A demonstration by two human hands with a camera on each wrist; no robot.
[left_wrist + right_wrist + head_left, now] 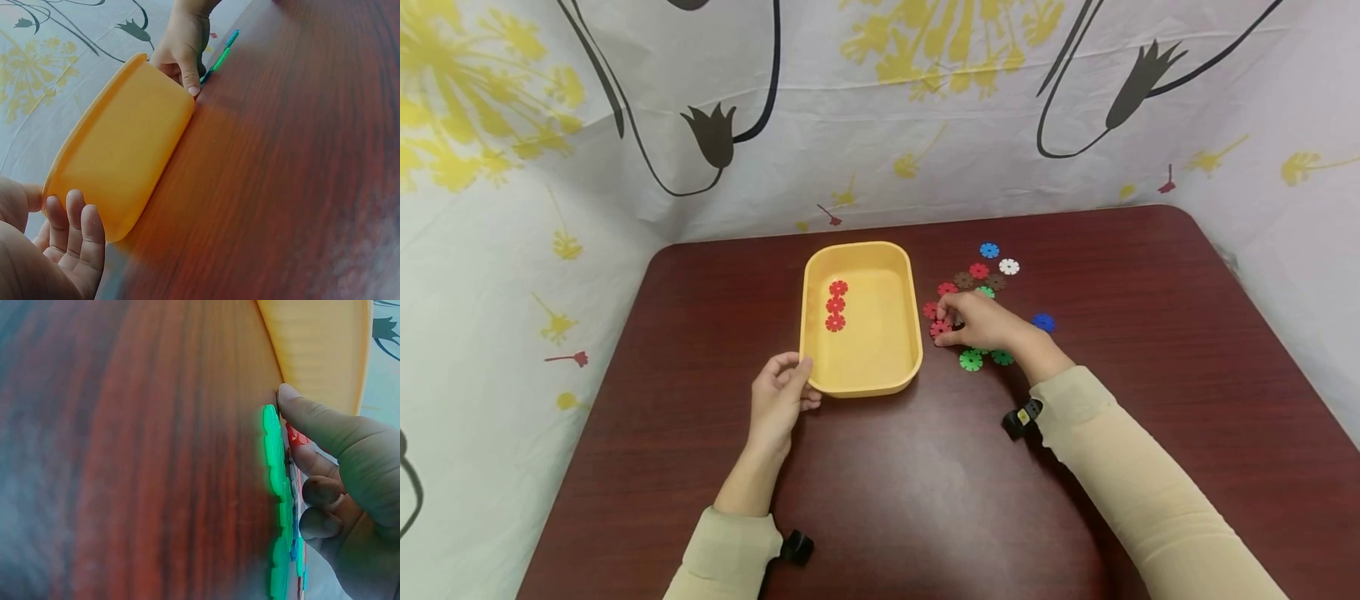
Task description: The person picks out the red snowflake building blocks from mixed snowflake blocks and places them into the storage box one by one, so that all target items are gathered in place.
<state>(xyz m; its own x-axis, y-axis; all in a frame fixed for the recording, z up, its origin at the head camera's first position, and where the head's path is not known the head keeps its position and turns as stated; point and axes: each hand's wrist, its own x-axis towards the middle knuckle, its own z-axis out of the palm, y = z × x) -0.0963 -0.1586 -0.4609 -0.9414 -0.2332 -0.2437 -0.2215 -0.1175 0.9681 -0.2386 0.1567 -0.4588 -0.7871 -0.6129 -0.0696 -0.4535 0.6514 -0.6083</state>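
A yellow plastic tray point(861, 386) with rounded corners stands on the table; three red snowflake discs point(836, 305) lie in a column inside it. My left hand point(781, 396) grips the tray's near left corner, thumb at the rim and fingers against the outer wall, as the left wrist view also shows. To the right of the tray, my right hand point(981, 322) has its thumb and index finger on either side of a red snowflake disc point(940, 328), pinching it close to the tabletop. In the right wrist view that red disc point(297, 434) shows partly behind the thumb.
Around the right hand lie several loose snowflake discs: green point(971, 360), brown point(964, 280), white point(1009, 266), light blue point(989, 250), dark blue point(1043, 322) and more red point(978, 271). The dark red wooden table point(925, 483) meets a patterned cloth point(880, 167) behind.
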